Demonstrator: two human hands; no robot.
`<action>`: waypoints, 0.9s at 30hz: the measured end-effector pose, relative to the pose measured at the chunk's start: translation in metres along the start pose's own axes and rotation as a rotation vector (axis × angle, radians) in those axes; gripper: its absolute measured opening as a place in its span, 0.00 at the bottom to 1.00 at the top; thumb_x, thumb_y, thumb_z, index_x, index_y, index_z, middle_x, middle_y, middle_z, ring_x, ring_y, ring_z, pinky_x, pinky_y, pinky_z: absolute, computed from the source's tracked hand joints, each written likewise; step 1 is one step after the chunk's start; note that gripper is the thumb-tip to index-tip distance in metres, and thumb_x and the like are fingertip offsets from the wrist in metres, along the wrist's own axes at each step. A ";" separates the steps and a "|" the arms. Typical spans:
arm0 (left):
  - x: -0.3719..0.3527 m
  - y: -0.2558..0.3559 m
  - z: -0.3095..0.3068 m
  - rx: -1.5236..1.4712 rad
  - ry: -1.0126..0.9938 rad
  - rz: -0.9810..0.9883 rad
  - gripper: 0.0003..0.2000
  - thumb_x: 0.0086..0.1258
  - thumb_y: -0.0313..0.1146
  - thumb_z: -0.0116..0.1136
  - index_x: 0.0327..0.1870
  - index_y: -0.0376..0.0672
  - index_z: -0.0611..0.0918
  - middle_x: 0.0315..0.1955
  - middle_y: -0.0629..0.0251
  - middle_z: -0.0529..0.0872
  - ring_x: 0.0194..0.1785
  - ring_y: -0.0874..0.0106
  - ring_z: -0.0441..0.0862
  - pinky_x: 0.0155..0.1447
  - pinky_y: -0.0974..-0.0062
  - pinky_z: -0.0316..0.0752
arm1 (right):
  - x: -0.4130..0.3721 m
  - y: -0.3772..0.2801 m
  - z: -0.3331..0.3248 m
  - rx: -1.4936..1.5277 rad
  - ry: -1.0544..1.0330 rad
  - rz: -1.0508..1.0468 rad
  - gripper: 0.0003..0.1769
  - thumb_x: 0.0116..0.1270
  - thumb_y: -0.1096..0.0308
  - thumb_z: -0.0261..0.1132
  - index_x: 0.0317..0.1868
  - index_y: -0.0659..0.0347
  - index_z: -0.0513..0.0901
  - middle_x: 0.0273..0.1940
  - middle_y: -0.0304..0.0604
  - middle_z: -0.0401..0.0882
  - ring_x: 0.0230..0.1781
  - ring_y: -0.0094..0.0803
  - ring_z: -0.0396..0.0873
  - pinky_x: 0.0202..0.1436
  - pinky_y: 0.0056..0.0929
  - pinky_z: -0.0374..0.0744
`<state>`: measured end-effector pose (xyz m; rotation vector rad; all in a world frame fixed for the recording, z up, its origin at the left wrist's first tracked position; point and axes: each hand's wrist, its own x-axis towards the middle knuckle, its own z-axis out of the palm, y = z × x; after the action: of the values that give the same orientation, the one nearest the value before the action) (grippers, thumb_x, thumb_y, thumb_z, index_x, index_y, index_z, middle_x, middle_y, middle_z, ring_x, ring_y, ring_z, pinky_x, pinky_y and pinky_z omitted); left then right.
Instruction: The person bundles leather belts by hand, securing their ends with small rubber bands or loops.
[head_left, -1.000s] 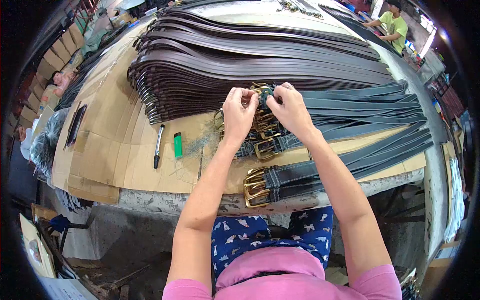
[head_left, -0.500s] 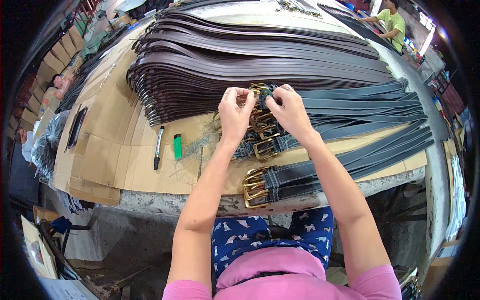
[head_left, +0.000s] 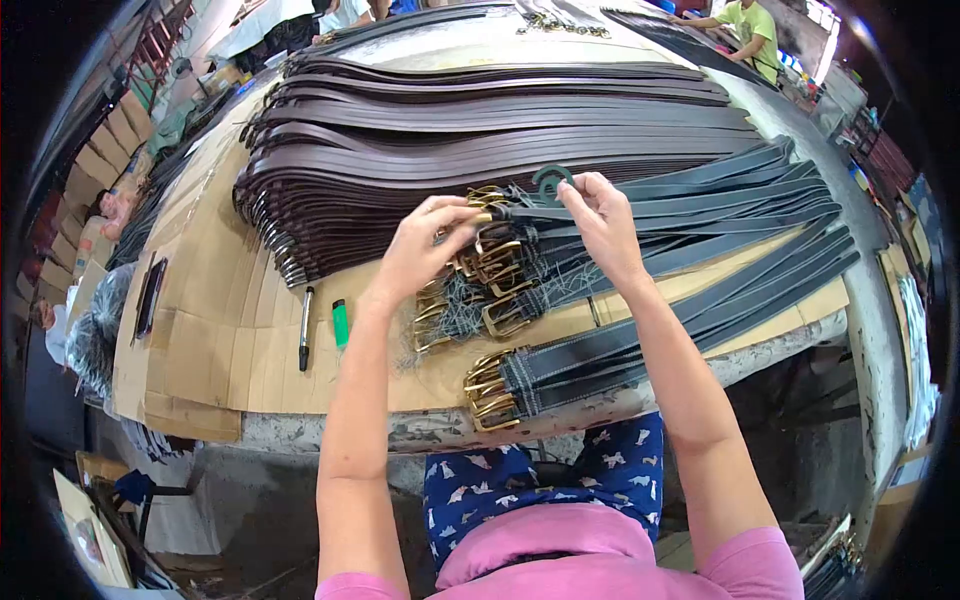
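Note:
My left hand (head_left: 432, 240) is closed on the buckle end of a dark grey belt (head_left: 640, 215), its fingers slightly blurred. In my right hand (head_left: 603, 215) is a green ring-shaped tool (head_left: 552, 182), pinched between thumb and fingers above the belts. Gold buckles (head_left: 497, 265) and loose thread ends (head_left: 460, 305) lie just below my hands. Nearer the table's front edge rests another bundle of dark belts (head_left: 580, 370) with gold buckles (head_left: 490, 392).
Behind my hands lies a long stack of dark brown belts (head_left: 480, 120). A green lighter (head_left: 341, 324) and a marker (head_left: 306, 328) rest on the cardboard (head_left: 270, 370). Another person (head_left: 750, 35) is at the far right; more people are at the left and far side.
My left hand has moved left and down, onto the buckle end. My right hand has shifted right and slightly down, and the green tool now stands clear of my left fingers.

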<state>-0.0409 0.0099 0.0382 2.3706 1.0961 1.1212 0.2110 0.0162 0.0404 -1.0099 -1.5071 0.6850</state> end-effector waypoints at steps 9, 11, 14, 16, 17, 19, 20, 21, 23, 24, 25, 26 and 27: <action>0.026 0.027 -0.009 -0.478 0.106 -0.555 0.13 0.75 0.37 0.56 0.48 0.36 0.85 0.25 0.64 0.86 0.20 0.83 0.77 0.23 0.84 0.72 | -0.003 0.004 0.018 0.230 0.000 -0.010 0.09 0.72 0.69 0.62 0.34 0.65 0.79 0.25 0.29 0.71 0.26 0.13 0.65 0.27 0.17 0.65; 0.020 0.003 -0.003 -0.538 0.052 -0.645 0.13 0.75 0.37 0.56 0.47 0.34 0.85 0.24 0.61 0.86 0.19 0.83 0.77 0.21 0.84 0.72 | -0.005 0.020 0.028 0.332 -0.035 0.064 0.11 0.73 0.66 0.61 0.35 0.65 0.80 0.25 0.28 0.71 0.27 0.13 0.65 0.29 0.17 0.65; 0.012 -0.011 0.001 -0.486 0.004 -0.677 0.12 0.75 0.36 0.56 0.47 0.37 0.85 0.25 0.67 0.84 0.22 0.84 0.77 0.23 0.84 0.73 | -0.006 0.038 0.041 0.378 0.010 0.112 0.14 0.73 0.63 0.61 0.34 0.66 0.79 0.25 0.28 0.72 0.27 0.13 0.64 0.31 0.18 0.65; 0.010 -0.014 0.007 -0.345 0.021 -0.623 0.11 0.71 0.37 0.60 0.45 0.40 0.87 0.30 0.67 0.85 0.30 0.79 0.81 0.30 0.81 0.77 | -0.008 0.041 0.042 0.347 0.025 0.132 0.14 0.73 0.63 0.61 0.33 0.67 0.79 0.24 0.28 0.72 0.27 0.13 0.64 0.30 0.19 0.64; 0.011 -0.015 0.008 -0.220 0.025 -0.550 0.11 0.68 0.37 0.63 0.44 0.40 0.87 0.31 0.64 0.85 0.32 0.76 0.82 0.35 0.77 0.78 | -0.009 0.041 0.042 0.354 0.023 0.142 0.14 0.73 0.63 0.61 0.33 0.66 0.78 0.24 0.28 0.71 0.27 0.13 0.63 0.30 0.19 0.64; 0.014 -0.015 0.012 -0.087 0.025 -0.474 0.11 0.64 0.36 0.67 0.42 0.39 0.88 0.34 0.60 0.85 0.36 0.72 0.83 0.42 0.72 0.79 | -0.010 0.042 0.043 0.366 0.025 0.146 0.14 0.73 0.64 0.61 0.32 0.66 0.78 0.24 0.27 0.70 0.26 0.13 0.62 0.29 0.19 0.63; 0.019 -0.003 0.012 -0.077 0.023 -0.472 0.11 0.63 0.36 0.68 0.41 0.39 0.88 0.34 0.59 0.85 0.37 0.71 0.83 0.45 0.70 0.78 | -0.010 0.040 0.044 0.377 0.038 0.139 0.14 0.73 0.64 0.61 0.31 0.66 0.77 0.23 0.27 0.69 0.26 0.12 0.61 0.28 0.20 0.62; 0.023 0.003 0.012 -0.068 0.021 -0.470 0.11 0.61 0.36 0.69 0.40 0.39 0.88 0.35 0.58 0.84 0.39 0.69 0.83 0.47 0.69 0.78 | -0.011 0.039 0.045 0.387 0.050 0.132 0.14 0.73 0.65 0.61 0.31 0.66 0.77 0.23 0.26 0.68 0.26 0.12 0.61 0.28 0.20 0.62; 0.025 -0.005 0.021 -0.038 0.031 -0.339 0.11 0.62 0.35 0.68 0.40 0.38 0.88 0.35 0.60 0.86 0.35 0.74 0.83 0.42 0.74 0.77 | -0.011 0.038 0.047 0.398 0.068 0.118 0.14 0.73 0.65 0.60 0.30 0.66 0.76 0.22 0.26 0.68 0.25 0.12 0.60 0.27 0.21 0.61; 0.027 -0.009 0.025 -0.024 0.034 -0.274 0.11 0.63 0.35 0.68 0.40 0.37 0.88 0.35 0.61 0.87 0.34 0.76 0.83 0.40 0.76 0.77 | -0.012 0.039 0.048 0.389 0.068 0.115 0.14 0.73 0.65 0.61 0.30 0.65 0.76 0.22 0.26 0.68 0.25 0.12 0.60 0.27 0.21 0.61; 0.028 -0.013 0.029 -0.032 0.062 -0.280 0.09 0.60 0.32 0.69 0.38 0.37 0.88 0.32 0.59 0.86 0.35 0.72 0.83 0.41 0.74 0.77 | -0.012 0.041 0.048 0.381 0.069 0.113 0.14 0.73 0.65 0.61 0.29 0.65 0.75 0.22 0.26 0.68 0.24 0.12 0.60 0.26 0.21 0.60; 0.030 -0.010 0.029 0.037 0.067 -0.244 0.09 0.59 0.31 0.69 0.37 0.37 0.88 0.31 0.59 0.85 0.36 0.70 0.83 0.43 0.73 0.77 | -0.012 0.042 0.047 0.364 0.065 0.115 0.14 0.73 0.65 0.61 0.29 0.65 0.75 0.21 0.26 0.67 0.24 0.12 0.60 0.26 0.21 0.60; 0.032 -0.007 0.029 0.105 0.072 -0.209 0.08 0.58 0.31 0.69 0.36 0.37 0.88 0.31 0.58 0.85 0.37 0.69 0.83 0.44 0.71 0.78 | -0.013 0.044 0.047 0.353 0.066 0.114 0.14 0.73 0.65 0.61 0.29 0.65 0.75 0.21 0.26 0.67 0.24 0.12 0.60 0.26 0.21 0.60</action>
<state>-0.0098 0.0400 0.0325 2.2427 1.4232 1.1072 0.1745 0.0306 -0.0121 -0.8417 -1.2239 0.9525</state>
